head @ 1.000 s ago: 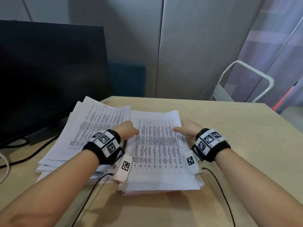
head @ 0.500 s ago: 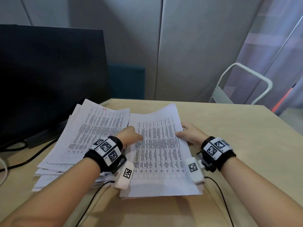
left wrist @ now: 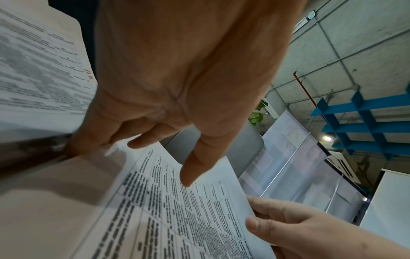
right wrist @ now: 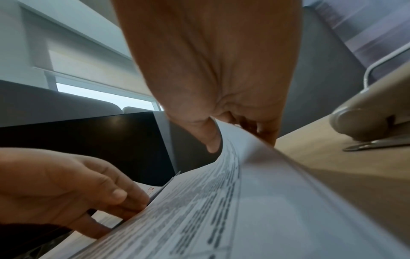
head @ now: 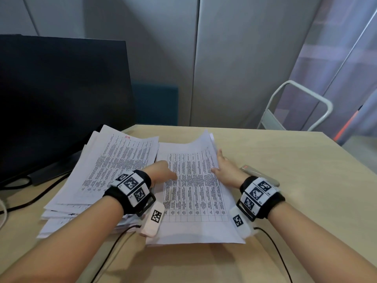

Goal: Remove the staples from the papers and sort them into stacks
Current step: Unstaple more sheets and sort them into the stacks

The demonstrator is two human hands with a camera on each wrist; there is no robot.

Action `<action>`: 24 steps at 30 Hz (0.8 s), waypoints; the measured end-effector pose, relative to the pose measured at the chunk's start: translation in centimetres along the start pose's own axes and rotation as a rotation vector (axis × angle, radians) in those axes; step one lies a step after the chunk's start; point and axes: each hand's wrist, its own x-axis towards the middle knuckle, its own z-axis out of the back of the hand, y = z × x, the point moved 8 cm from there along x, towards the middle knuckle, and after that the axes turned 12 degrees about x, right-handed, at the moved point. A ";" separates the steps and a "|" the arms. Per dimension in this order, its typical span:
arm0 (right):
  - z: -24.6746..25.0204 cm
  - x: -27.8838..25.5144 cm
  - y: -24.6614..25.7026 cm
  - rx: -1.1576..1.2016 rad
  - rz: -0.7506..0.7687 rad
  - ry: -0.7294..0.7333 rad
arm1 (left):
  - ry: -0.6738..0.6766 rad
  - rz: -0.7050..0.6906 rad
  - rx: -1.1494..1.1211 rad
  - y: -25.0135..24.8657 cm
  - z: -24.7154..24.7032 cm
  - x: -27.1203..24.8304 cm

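- Pale wooden desk (head: 275,160) holds two heaps of printed papers beside a black monitor (head: 61,99).
- Since a second ago, the right hand (head: 226,170) has pinched and lifted the white table-printed packet (head: 193,190)'s three-o'clock edge; previously flat.
- Left hand (head: 161,172), fingers clamped on its nine-o'clock edge.
- Grey staple remover (head: 259,174) waits at three o'clock; removal likely next.

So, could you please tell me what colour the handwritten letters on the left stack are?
Red, clearest in the head view.
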 end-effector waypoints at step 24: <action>2.8 -0.2 0.3 -0.102 0.201 -0.182 | -0.020 -0.028 0.060 0.4 -0.9 1.9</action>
